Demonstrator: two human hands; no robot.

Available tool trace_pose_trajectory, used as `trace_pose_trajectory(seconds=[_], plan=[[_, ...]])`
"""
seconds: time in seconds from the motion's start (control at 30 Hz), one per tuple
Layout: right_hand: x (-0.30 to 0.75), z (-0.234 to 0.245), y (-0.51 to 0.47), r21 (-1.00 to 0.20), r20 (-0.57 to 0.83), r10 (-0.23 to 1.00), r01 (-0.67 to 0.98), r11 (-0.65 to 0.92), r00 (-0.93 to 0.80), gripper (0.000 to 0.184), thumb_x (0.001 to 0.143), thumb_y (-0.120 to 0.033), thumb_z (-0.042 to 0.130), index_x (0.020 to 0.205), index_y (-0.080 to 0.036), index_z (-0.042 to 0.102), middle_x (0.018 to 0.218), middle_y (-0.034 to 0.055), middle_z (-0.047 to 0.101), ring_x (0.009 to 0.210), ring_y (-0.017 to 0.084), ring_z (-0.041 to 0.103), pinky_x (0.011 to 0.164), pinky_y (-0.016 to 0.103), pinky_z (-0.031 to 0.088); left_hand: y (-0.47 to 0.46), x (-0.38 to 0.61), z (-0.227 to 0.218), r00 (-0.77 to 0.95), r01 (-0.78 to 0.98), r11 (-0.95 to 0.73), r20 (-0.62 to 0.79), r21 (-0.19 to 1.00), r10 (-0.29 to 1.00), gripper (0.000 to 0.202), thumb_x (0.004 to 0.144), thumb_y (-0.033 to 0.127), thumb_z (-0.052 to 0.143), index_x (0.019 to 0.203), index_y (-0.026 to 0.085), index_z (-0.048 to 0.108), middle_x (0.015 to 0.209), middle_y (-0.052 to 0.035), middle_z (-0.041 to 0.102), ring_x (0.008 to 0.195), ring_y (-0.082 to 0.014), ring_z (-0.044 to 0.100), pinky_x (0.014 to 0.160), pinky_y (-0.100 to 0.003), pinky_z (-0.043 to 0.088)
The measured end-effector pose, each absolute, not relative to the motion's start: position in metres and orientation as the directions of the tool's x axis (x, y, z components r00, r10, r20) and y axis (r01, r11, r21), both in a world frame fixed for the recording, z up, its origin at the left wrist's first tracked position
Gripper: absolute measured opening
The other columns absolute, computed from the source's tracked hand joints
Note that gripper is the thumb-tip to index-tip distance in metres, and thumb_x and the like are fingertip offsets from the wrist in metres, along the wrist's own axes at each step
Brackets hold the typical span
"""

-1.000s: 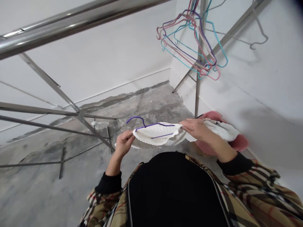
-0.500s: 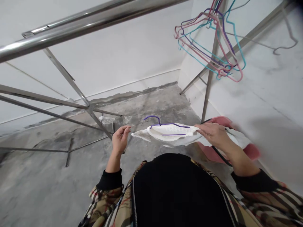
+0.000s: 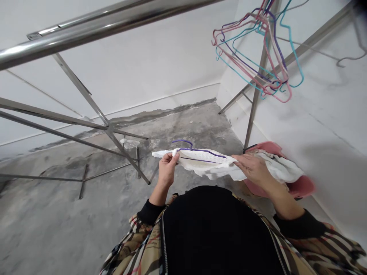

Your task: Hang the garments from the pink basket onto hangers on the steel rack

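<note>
A white garment [image 3: 200, 165] is stretched between my two hands in front of my body. Inside its opening lies a purple clothes hanger [image 3: 202, 151], its hook sticking up and pointing left. My left hand [image 3: 167, 168] pinches the garment near the hanger's left end, and a white flap of cloth reaches out past the fingers. At the other end my right hand [image 3: 252, 166] is closed on the cloth beside the hanger's right tip. How far that hand also grips the hanger is hidden.
Several coloured hangers [image 3: 258, 57] hang at upper right from a metal stand [image 3: 255, 99]. Below it, a pink basket [image 3: 305, 186] with white cloth stands on the floor. A thick metal rail [image 3: 94, 34] crosses the upper left, above crossed metal legs [image 3: 109, 131].
My left hand has moved right and closed on the garment by the hanger's left end; it was apart from the cloth before. My right hand has shifted slightly left, still holding.
</note>
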State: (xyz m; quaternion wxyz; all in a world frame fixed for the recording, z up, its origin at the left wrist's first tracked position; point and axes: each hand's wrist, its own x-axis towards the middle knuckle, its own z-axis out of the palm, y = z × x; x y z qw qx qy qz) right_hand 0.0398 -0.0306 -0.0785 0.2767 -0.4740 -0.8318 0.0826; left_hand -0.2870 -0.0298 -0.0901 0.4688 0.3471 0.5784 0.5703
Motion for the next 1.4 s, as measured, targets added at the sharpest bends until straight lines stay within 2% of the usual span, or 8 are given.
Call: trace_pose_trajectory(seconds=[0.17,0.3,0.5,0.7,0.97,1.1,1.2,1.4], plan=[[0.042,-0.078,-0.03,-0.367,0.329,0.843,0.765,0.529,-0.426,0.034,0.098,-0.037,0.041,0.109,-0.025,0.07,0.096,0.0047,0.076,0.084,0.02,0.069,0.076,0.033,0.051,-0.029,-0.309,-0.089,-0.488,0.37,0.0,0.194,0.929,0.851,0.014,0.074,0.031,0.064,0.077,0.018,0.063,0.061,0.0028,0.056,0.054,-0.0094,0.05,0.056,-0.021,0.041],[0.043,-0.076,-0.03,-0.32,0.373,0.835,0.789,0.524,-0.404,0.033,0.098,-0.035,0.041,0.109,-0.023,0.069,0.097,0.005,0.076,0.085,0.021,0.069,0.075,0.034,0.051,-0.036,-0.324,-0.085,-0.136,0.815,-0.165,0.46,0.556,0.878,0.015,0.076,0.023,0.063,0.088,0.021,0.072,0.07,-0.0011,0.064,0.068,-0.0138,0.059,0.07,-0.024,0.046],[0.046,-0.073,-0.028,-0.356,0.414,0.825,0.766,0.535,-0.384,0.03,0.096,-0.035,0.043,0.106,-0.027,0.07,0.093,0.0046,0.076,0.081,0.022,0.069,0.074,0.036,0.053,-0.031,-0.368,-0.097,-0.101,0.853,-0.164,0.466,0.495,0.879,0.04,0.085,0.039,0.059,0.12,0.019,0.063,0.122,-0.0145,0.063,0.119,-0.0267,0.055,0.103,-0.043,0.04],[0.051,-0.075,-0.025,-0.381,0.438,0.826,0.759,0.528,-0.355,0.029,0.095,-0.035,0.046,0.106,-0.027,0.071,0.09,0.0055,0.075,0.081,0.025,0.07,0.073,0.038,0.053,-0.026,-0.399,-0.12,-0.172,0.677,-0.036,0.205,0.735,0.964,0.038,0.086,0.042,0.053,0.109,0.017,0.069,0.092,-0.0089,0.074,0.084,-0.019,0.068,0.079,-0.03,0.053],[0.053,-0.078,-0.017,-0.455,0.409,0.859,0.747,0.484,-0.307,0.029,0.093,-0.036,0.047,0.101,-0.025,0.072,0.092,0.0068,0.076,0.081,0.026,0.071,0.072,0.038,0.055,-0.022,-0.43,-0.108,-0.325,0.595,0.081,0.147,0.8,0.934,0.038,0.077,0.044,0.062,0.098,0.015,0.074,0.085,-0.0081,0.075,0.084,-0.0221,0.069,0.076,-0.031,0.054],[0.054,-0.076,-0.016,-0.524,0.402,0.872,0.711,0.47,-0.28,0.027,0.092,-0.038,0.05,0.101,-0.024,0.072,0.093,0.0054,0.076,0.078,0.024,0.071,0.068,0.035,0.055,-0.017,-0.443,-0.098,-0.464,0.714,0.074,0.392,0.696,0.794,0.042,0.083,0.042,0.057,0.112,0.014,0.068,0.106,-0.0132,0.071,0.102,-0.0254,0.064,0.091,-0.039,0.049],[0.051,-0.075,-0.016,-0.573,0.397,0.872,0.666,0.478,-0.285,0.027,0.092,-0.036,0.05,0.099,-0.023,0.073,0.089,0.0056,0.076,0.075,0.022,0.071,0.066,0.034,0.055,-0.015,-0.426,-0.095,-0.247,0.865,-0.102,0.595,0.491,0.765,0.043,0.085,0.042,0.057,0.12,0.017,0.064,0.129,-0.0156,0.059,0.124,-0.0275,0.051,0.106,-0.044,0.037],[0.048,-0.075,-0.013,-0.618,0.318,0.892,0.644,0.451,-0.32,0.03,0.093,-0.038,0.05,0.104,-0.023,0.073,0.091,0.0048,0.076,0.078,0.021,0.071,0.071,0.033,0.056,-0.017,-0.382,-0.098,0.039,0.827,-0.32,0.52,0.462,0.853,0.031,0.093,0.038,0.05,0.105,0.019,0.072,0.075,-0.0044,0.061,0.074,-0.0153,0.058,0.071,-0.025,0.047]])
